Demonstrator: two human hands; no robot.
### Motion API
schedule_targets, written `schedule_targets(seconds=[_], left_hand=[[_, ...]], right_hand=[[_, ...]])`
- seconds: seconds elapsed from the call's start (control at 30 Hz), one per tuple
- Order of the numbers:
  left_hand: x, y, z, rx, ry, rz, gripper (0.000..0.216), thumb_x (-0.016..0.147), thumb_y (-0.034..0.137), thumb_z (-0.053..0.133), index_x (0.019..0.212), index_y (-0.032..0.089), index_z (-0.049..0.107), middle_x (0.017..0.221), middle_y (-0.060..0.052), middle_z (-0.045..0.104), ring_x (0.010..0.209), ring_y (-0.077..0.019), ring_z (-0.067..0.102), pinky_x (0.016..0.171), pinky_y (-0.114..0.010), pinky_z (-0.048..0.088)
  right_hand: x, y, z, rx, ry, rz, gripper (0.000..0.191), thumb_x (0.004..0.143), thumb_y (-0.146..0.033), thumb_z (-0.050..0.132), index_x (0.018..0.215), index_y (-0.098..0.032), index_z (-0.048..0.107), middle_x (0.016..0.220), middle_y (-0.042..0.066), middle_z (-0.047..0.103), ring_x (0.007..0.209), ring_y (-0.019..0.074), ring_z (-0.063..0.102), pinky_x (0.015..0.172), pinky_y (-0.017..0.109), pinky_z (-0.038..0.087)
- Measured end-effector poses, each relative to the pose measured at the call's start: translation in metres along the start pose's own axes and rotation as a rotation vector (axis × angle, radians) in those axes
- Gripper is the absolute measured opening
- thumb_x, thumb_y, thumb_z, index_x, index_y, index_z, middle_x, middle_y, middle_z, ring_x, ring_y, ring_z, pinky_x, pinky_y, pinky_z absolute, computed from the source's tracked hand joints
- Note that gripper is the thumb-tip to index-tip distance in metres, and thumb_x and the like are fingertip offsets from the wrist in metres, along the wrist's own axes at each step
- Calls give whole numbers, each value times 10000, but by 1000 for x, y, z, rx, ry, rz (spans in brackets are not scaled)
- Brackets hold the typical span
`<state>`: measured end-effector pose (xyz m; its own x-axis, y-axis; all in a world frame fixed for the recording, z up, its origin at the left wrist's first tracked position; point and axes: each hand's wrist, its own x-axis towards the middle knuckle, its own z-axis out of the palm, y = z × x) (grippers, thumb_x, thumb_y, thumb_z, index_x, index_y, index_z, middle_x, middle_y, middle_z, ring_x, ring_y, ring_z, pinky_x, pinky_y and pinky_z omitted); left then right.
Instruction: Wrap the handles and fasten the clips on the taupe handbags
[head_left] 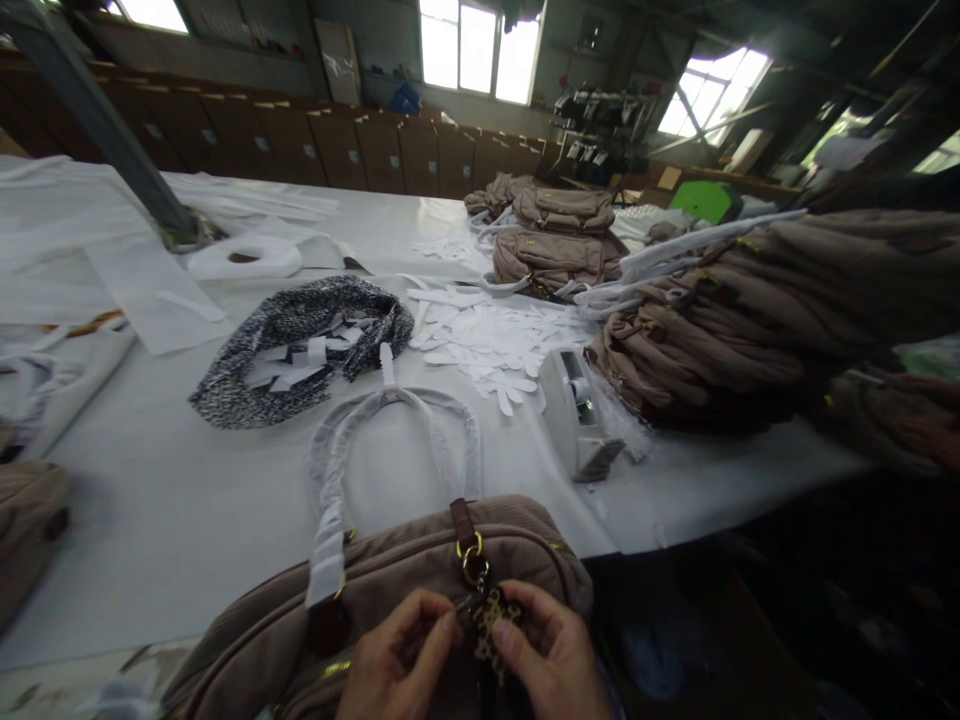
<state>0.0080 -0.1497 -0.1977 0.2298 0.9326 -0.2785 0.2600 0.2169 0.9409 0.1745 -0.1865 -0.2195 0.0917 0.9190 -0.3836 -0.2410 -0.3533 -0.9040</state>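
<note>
A taupe handbag (420, 540) lies at the table's near edge, its looped handles (330, 510) wrapped in white and standing away from me. From a brown leather tab (461, 520) on its top hangs a gold ring with a dark and gold openwork charm (491, 635). My right hand (559, 650) grips this charm between thumb and fingers. Just left of it, my left hand (405, 645) is closed in a pinch beside the charm's upper end; what sits between those fingertips is too small to make out.
Beyond the handles lie a heap of white paper strips (480, 340) and a black-and-white knitted cloth (247, 385) holding white scraps. A grey tape dispenser (566, 410) stands to the right, before piled taupe bags (750, 310). A roll of white material (262, 258) and a metal post (105, 120) are at left.
</note>
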Motion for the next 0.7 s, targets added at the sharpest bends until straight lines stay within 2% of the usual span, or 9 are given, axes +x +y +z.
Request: schedule_targets(seconds=[0.1,0.2,0.33,0.5,0.7], left_hand=[[4,-1,-4,78,-3,8,267,814,406,545,672,184,589,620,21,574,627,-145,550,589,-184,418],[7,1,-4,124,-62,10,272,818,400,533,668,179,586,618,16,566,621,-146,532,575,-189,410],[9,5,-4,114,-70,1,281,816,405,529,665,173,582,618,17,537,611,-142,502,564,-194,403],[10,8,-2,119,-111,-20,305,822,423,508,677,169,592,626,11,533,629,-148,497,576,-201,402],[16,14,-3,25,-142,-28,303,819,419,538,710,156,639,658,-6,587,662,-154,519,611,-210,415]], right_hand=[[-2,-1,1,-9,-9,-11,462,726,-439,717,1043,-112,637,960,128,716,861,242,672,763,323,530],[-3,0,4,-11,-16,-7,470,722,-450,717,1042,-114,637,957,129,717,853,239,671,753,320,531],[-3,1,5,-11,30,-16,495,705,-476,719,1033,-112,646,960,133,717,854,246,672,760,331,530],[-2,0,5,-30,-12,-8,493,714,-465,713,1050,-110,649,976,135,714,873,248,668,777,334,529],[-3,1,11,-75,84,-100,465,705,-488,699,982,-116,677,861,113,729,769,233,683,709,318,546]])
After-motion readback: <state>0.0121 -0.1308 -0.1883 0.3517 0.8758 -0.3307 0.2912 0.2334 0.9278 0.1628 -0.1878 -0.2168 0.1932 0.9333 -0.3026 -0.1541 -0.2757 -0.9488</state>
